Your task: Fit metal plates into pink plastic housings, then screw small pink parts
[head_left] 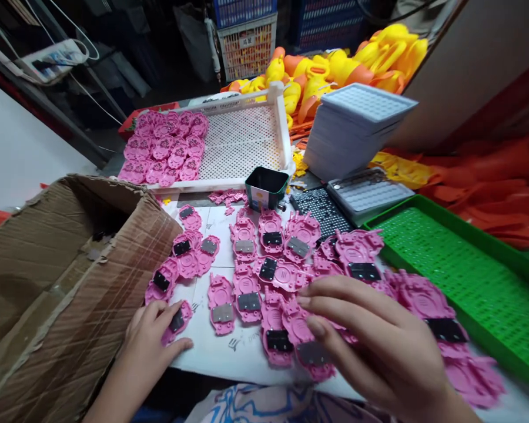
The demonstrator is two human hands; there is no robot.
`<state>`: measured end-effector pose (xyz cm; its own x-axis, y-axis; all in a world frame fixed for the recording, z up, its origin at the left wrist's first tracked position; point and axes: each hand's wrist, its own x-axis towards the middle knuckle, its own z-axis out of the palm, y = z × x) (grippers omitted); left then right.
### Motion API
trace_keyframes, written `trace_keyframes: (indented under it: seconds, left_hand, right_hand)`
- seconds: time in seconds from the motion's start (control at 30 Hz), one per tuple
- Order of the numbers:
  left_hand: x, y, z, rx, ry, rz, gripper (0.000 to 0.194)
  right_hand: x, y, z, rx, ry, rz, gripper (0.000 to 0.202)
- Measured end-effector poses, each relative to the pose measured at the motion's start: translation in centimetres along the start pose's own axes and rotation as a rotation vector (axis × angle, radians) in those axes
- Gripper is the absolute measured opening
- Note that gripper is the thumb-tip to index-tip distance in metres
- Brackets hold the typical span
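On the left of the white work surface, my left hand (152, 338) is curled over the edge of a small pink plastic shell (184, 314) with a dark plate. Its thumb stretches out along the near side. My right hand (370, 332) hovers over the cluster at the right, fingers bent and apart, with nothing visible between them. Its fingertips are close to a pink shell (300, 332) with a grey plate. Several more pink shells (247, 294), with black or grey plates screwed on, lie around, some overlapping. My right hand hides part of the cluster.
A cardboard box (127, 252) stands at the left. Behind is a white perforated tray (242, 141) with pink parts (167, 144), plus a small dark tub (267, 185). White trays (357, 129) are stacked back right; a green tray (462, 288) lies right. Yellow pieces (335, 67) are heaped behind.
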<state>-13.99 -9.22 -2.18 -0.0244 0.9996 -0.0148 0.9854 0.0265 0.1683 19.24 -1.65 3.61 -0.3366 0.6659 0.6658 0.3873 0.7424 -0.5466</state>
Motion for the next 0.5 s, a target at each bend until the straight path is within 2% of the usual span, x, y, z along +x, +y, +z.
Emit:
trace_keyframes:
  seconds: [0.13, 0.27, 0.3, 0.37, 0.4, 0.5]
  left_hand:
    - [-0.1, -1.0, 1.3, 0.005, 0.09, 0.082, 0.034]
    - [0.1, -0.9, 1.3, 0.081, 0.157, 0.171, 0.028]
    - [0.1, -0.8, 1.2, 0.101, 0.182, 0.191, 0.028]
    - [0.0, -0.5, 1.2, 0.117, 0.245, 0.231, 0.028]
    - [-0.1, -0.4, 1.2, 0.117, 0.275, 0.247, 0.027]
    - [-0.1, 0.0, 1.7, 0.115, 0.342, 0.257, 0.022]
  right_hand:
    - [0.6, 0.7, -3.2, -0.176, 0.017, 0.011, 0.009]
    - [3.4, 3.7, -5.7, -0.411, 0.078, -0.04, 0.006]
    - [4.5, 4.9, -5.9, -0.481, 0.028, -0.063, 0.001]
    - [6.8, 7.9, -5.7, -0.615, -0.129, 0.013, 0.017]
    - [8.0, 9.6, -5.2, -0.707, -0.288, 0.102, 0.022]
    - [11.1, 14.8, -3.2, -0.776, -0.475, 0.162, 0.023]
